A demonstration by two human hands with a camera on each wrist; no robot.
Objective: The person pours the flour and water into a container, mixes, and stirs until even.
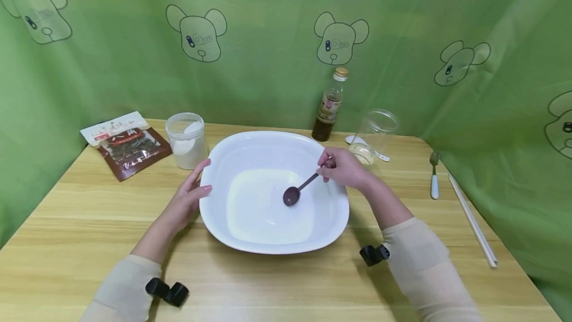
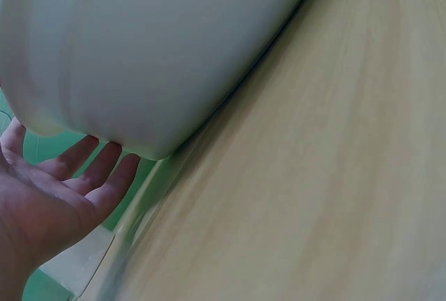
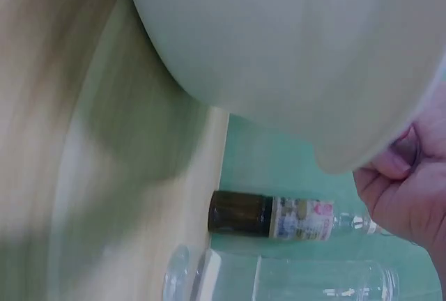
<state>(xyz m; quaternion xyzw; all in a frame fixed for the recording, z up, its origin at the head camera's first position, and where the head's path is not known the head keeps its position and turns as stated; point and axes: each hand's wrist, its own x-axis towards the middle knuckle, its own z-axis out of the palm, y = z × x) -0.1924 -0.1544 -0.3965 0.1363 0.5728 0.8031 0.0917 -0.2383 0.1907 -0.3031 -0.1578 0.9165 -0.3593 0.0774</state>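
Note:
A large white basin (image 1: 250,153) stands on the table in the middle of the head view. My right hand (image 1: 346,168) pinches the handle of a dark brown spoon (image 1: 292,196) above the basin's right side, with the spoon's bowl down inside over the basin's floor. At the basin's left side is my left hand (image 1: 185,195), its extended, spread fingers (image 2: 108,161) touching the outer wall under the rim in the left wrist view. In the right wrist view the basin wall (image 3: 293,57) hides most of the spoon. Whether the basin holds clear liquid I cannot tell.
Behind on the left lie a brown spice packet (image 1: 131,145) and a tub of white powder (image 1: 187,145). A sauce bottle (image 1: 328,111), a clear jar (image 1: 373,133) and a white spoon (image 1: 357,140) are behind right. Farther right lie a fork (image 1: 434,178) and white chopsticks (image 1: 473,222).

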